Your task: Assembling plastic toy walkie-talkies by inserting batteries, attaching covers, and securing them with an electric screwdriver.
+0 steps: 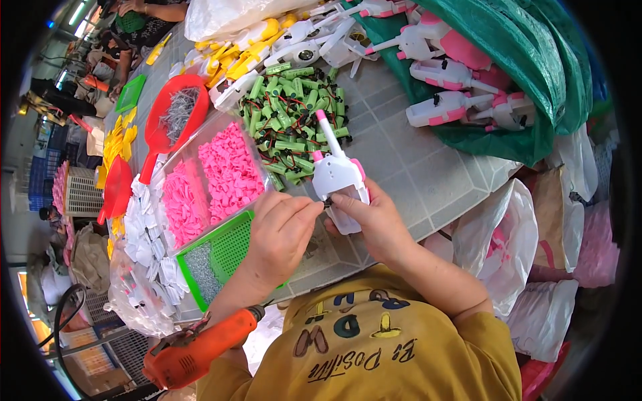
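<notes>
i saw the right hand (380, 222) hold the white toy (334, 175) over the counter (401, 160), near the green batteries (286, 107), while the left hand (284, 226) pinched a small black part (328, 202) at the toy's left edge.

White-and-pink device (336, 171) in grip: lower body partly covered by right thumb. Right hand (376, 224): fingers behind device mostly hidden. Small dark part (328, 202) at fingertips of left hand (284, 226): too small to identify. Beyond grip, to right: green bag (535, 53) cut off by upper edge; contents partly concealed. Left of grip: grey bits (202, 271), too small to distinguish. Far left beyond grip: co-worker (167, 12), cut off by upper edge.
</notes>
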A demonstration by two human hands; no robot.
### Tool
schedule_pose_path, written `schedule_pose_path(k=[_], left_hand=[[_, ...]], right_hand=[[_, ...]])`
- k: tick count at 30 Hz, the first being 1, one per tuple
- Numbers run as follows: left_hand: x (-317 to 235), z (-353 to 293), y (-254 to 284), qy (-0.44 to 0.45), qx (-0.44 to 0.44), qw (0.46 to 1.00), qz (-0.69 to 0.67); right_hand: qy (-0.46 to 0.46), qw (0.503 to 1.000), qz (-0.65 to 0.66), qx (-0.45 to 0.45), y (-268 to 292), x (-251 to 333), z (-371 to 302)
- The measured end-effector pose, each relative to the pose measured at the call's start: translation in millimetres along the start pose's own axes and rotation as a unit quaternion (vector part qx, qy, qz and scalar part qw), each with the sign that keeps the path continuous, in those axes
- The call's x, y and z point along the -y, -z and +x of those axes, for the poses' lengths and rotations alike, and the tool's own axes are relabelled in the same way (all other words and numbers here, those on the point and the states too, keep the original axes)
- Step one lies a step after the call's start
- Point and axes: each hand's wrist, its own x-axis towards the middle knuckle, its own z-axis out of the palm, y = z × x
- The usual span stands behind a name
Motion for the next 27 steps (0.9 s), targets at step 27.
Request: schedule_pose_path(k=[27], left_hand=[[-13,-15,-5,0.121,-0.078,0.989,-0.045]], right_hand=[[0.04,0.998,0.028,-0.026,-13,-14,-7]])
